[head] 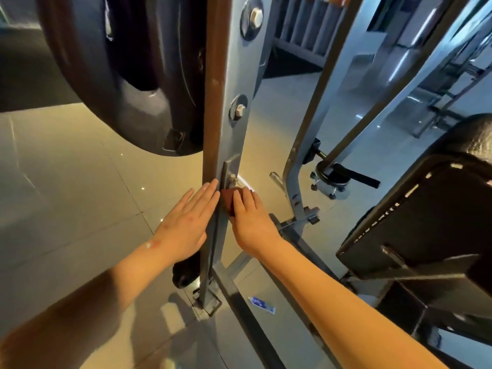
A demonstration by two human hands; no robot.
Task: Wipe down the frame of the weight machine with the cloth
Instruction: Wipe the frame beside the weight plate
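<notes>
A grey steel upright of the weight machine frame [234, 83] runs down the middle of the view, with two large bolts on its face. My left hand [186, 222] lies flat against the upright's left side, fingers straight. My right hand [250, 219] presses a small reddish-brown cloth [229, 199] against the upright's front, just below a small bracket with a bolt [232, 177]. Most of the cloth is hidden under my fingers.
A big black weight plate [119, 75] hangs at the upper left beside the upright. A black padded seat [426, 222] stands at the right. Slanted frame bars [327, 89] cross behind. A frame foot [207, 302] and a small blue-white tube [262, 304] lie on the tiled floor.
</notes>
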